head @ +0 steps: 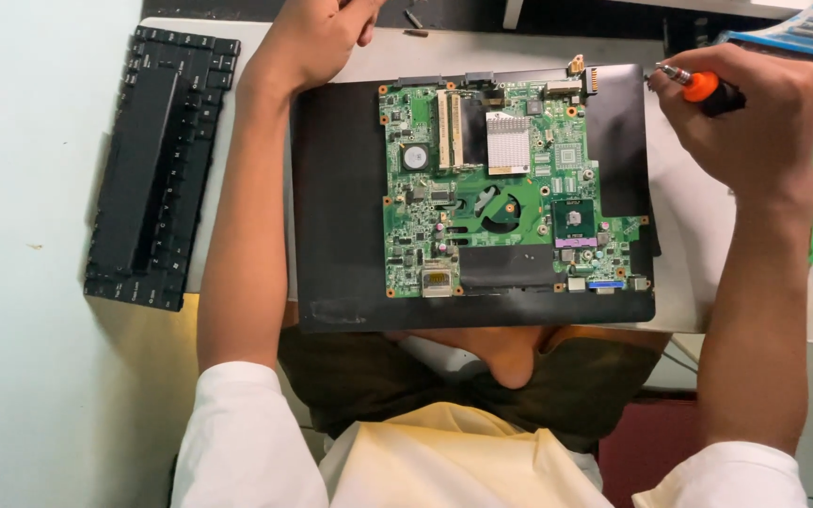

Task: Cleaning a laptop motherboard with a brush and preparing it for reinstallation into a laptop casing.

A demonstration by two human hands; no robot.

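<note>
Beside the far right corner of the green circuit board (pixel 510 188), the person's right hand (pixel 755 122) is closed in a firm grip around a small screwdriver (pixel 703 87) with an orange collar and a black handle. Its metal tip points left, toward the board's far edge, and hangs just short of the connector at that corner. The tool's long axis runs nearly level, left to right, along that edge. The right hand is plainly the nearer one to the board's right half.

Off the board's far left corner, the left hand (pixel 317 38) rests with fingers curled loosely; whether it holds anything I cannot tell from here.

The board lies flat on a black mat (pixel 341 216), which sits on the pale surface (pixel 689 273). Well left of the board, a black keyboard (pixel 152 169) lies lengthwise, away from both hands. Right of the board, past the right hand, a blue-edged tray (pixel 802 33) shows only partly, its contents unclear.
</note>
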